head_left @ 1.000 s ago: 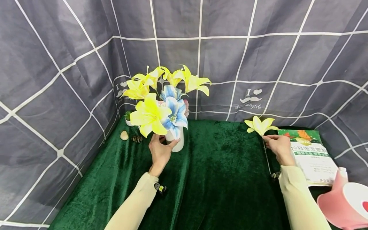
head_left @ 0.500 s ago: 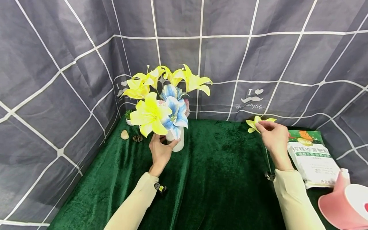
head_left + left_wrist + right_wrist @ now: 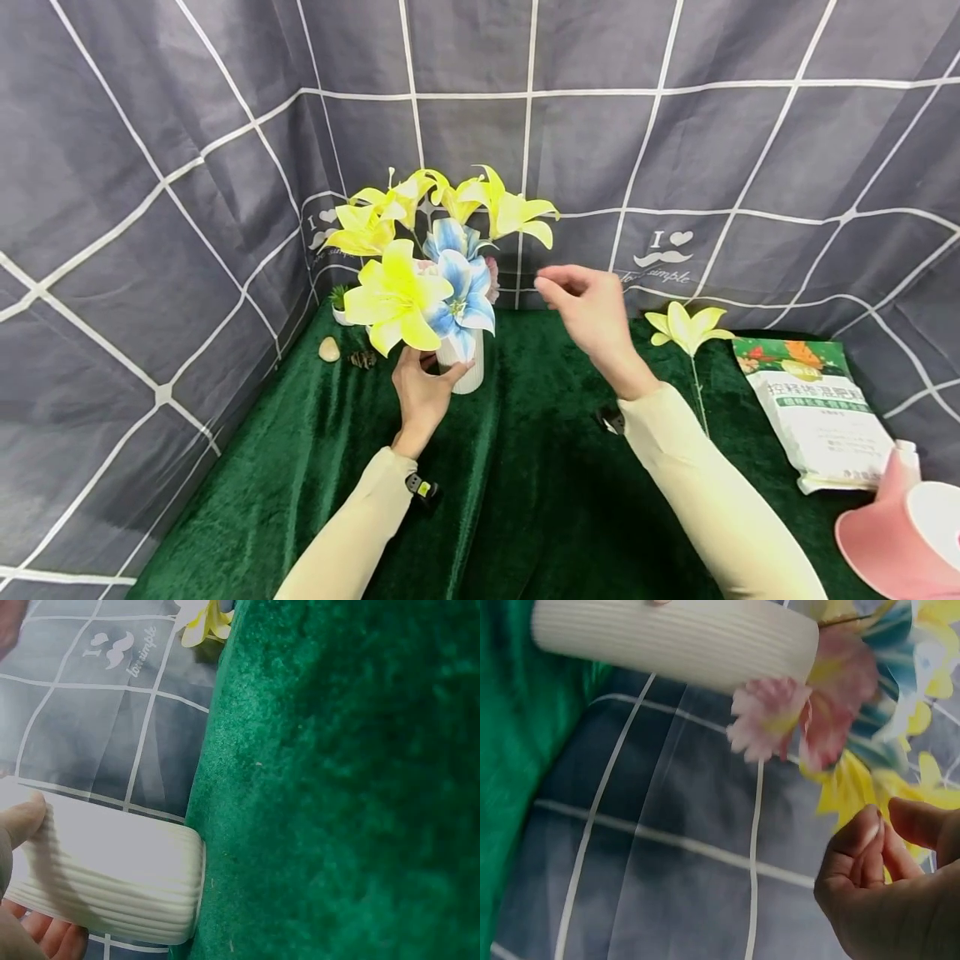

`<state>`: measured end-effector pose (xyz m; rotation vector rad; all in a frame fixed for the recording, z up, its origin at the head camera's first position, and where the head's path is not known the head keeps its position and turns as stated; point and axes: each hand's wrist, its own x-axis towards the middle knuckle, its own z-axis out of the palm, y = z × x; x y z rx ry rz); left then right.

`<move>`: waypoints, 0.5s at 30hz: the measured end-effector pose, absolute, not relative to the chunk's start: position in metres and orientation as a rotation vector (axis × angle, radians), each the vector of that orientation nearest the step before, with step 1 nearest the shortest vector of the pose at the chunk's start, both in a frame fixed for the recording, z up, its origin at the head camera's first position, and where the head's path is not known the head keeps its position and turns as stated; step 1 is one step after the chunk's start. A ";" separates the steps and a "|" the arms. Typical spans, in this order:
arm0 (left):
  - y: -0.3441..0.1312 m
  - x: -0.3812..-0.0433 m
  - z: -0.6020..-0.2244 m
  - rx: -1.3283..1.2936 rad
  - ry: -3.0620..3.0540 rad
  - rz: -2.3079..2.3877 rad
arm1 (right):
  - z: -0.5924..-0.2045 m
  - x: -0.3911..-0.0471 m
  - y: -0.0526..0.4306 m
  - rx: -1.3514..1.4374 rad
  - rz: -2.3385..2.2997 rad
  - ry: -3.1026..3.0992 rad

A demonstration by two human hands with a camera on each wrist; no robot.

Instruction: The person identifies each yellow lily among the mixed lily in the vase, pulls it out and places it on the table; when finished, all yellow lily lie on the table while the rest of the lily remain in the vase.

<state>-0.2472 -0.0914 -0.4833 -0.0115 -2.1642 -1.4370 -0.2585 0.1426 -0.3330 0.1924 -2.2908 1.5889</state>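
My left hand (image 3: 422,392) grips a white ribbed vase (image 3: 120,870), thumb on one side and fingers on the other. The vase stands upright on the green cloth and holds artificial flowers: yellow lilies (image 3: 395,298), blue lilies (image 3: 463,302) and pink blooms (image 3: 772,712). To the right of the bouquet, my right hand (image 3: 592,321) hangs in the air with bent fingers and nothing in them. In the right wrist view its thumb and fingers stand slightly apart, near the yellow petals. Farther right, a single pale yellow lily (image 3: 687,327) with a thin stem lies on the cloth.
A fertilizer bag (image 3: 817,417) lies at the right, with a pink watering can (image 3: 885,525) before it. A small potted plant (image 3: 340,304), a pale stone (image 3: 328,349) and a pine cone (image 3: 363,359) sit left of the vase. Grey checked curtain (image 3: 600,125) hangs behind.
My right hand has let go of the single lily and moved left toward the bouquet. The lily stays on the cloth at the right. My left hand stays at the vase.
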 end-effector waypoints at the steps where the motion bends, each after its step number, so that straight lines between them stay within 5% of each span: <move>1: -0.091 -0.247 -0.483 -0.009 -2.166 -1.438 | -0.330 -0.262 0.136 0.213 1.598 -2.289; 15: -0.091 -0.246 -0.482 0.020 -2.175 -1.456 | -0.323 -0.302 0.088 0.314 1.815 -2.271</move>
